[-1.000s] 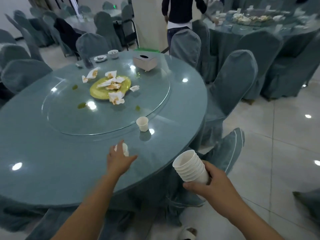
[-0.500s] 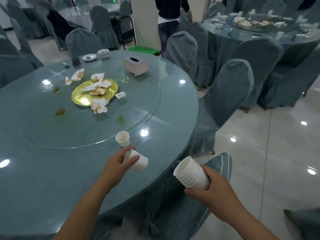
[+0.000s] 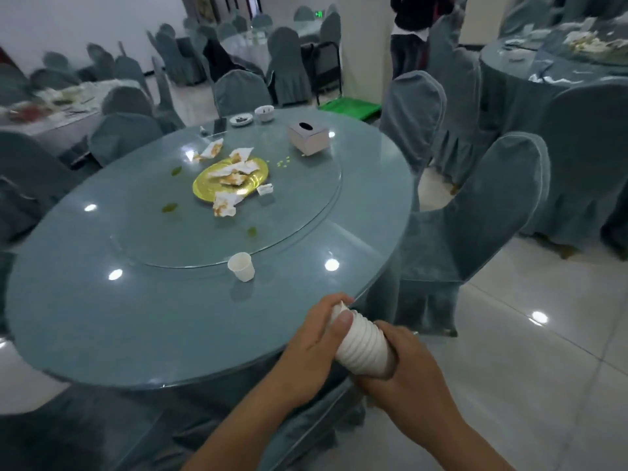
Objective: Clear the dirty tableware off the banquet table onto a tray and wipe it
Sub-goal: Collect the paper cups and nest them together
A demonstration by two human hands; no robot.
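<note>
Gripping ribbed white cup stack (image 3: 363,348): left hand (image 3: 306,345) curled round rim end, right hand (image 3: 407,372) round base. Nearby, tapered cup (image 3: 242,266) upright on glossy tabletop (image 3: 136,317).

One round table (image 3: 102,317) carries one glass turntable (image 3: 204,239), one loose white cup (image 3: 241,266), one yellow plate (image 3: 253,180), one tissue box (image 3: 309,139), one small dish (image 3: 241,120), one small bowl (image 3: 264,113) and about five soiled napkins (image 3: 226,205). Two hands, left hand (image 3: 312,338) and right hand (image 3: 407,365), share one stack of cups (image 3: 362,345); its nested cups are too tight to count
</note>
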